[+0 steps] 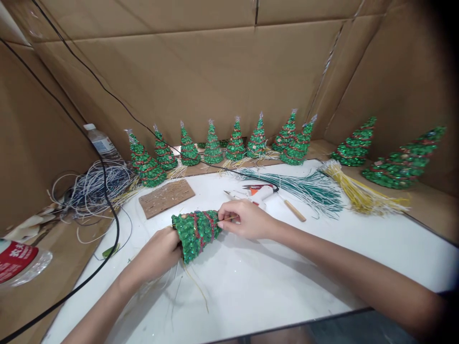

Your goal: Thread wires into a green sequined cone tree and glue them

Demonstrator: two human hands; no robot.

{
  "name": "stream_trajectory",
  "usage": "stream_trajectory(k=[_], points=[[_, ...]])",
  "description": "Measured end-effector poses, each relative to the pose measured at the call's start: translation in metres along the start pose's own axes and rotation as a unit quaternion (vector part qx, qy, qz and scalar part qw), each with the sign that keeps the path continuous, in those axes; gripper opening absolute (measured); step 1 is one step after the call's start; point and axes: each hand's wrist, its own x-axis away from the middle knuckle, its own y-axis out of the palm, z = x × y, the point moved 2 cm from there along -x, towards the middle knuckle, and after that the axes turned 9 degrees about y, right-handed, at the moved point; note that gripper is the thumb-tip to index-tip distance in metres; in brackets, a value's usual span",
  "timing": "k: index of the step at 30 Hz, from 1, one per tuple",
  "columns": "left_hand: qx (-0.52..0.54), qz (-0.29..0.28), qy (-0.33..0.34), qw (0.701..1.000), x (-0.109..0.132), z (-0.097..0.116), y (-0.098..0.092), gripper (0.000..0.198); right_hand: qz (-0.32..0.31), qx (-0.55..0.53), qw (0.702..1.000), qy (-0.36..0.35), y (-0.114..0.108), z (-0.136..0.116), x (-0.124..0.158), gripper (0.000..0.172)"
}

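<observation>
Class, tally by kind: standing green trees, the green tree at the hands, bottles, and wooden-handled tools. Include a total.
Standing green trees: 10
Green tree at the left hand and right hand: 1
Bottles: 2
Wooden-handled tool: 1
Total: 14

The left hand (161, 248) holds a green beaded miniature Christmas tree (201, 234) by its wide base, its fingers hidden there, while the right hand (244, 219) pinches a thin golden strand (232, 218) at the narrow end. Clockwise around that tree lie a tangle of wires (102, 184) at 10 o'clock, a cardboard piece (167, 198) at 11 and a white glue gun (264, 192) at 2, with green-and-white (311, 188) and yellow-and-white wire bundles (358, 191) farther out towards half past 2. Star-topped trees (235, 143) stand from 11 to half past 1.
</observation>
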Motion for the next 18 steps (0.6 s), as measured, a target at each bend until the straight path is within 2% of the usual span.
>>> stream_trajectory(k=[4, 11, 18], points=[[0.098, 0.039, -0.005, 0.994, -0.001, -0.001, 0.004, 0.031, 0.017, 0.0, 1.0, 0.003, -0.005, 0.002, 0.005, 0.004], [0.247, 0.061, -0.011, 0.967, -0.003, 0.001, 0.006, 0.027, 0.024, 0.004, 1.0, 0.001, -0.014, 0.008, 0.013, 0.006], [0.346, 0.028, -0.014, 0.938, -0.001, -0.005, 0.005, 0.011, -0.042, -0.036, 0.998, -0.041, -0.017, 0.005, 0.023, 0.01]])
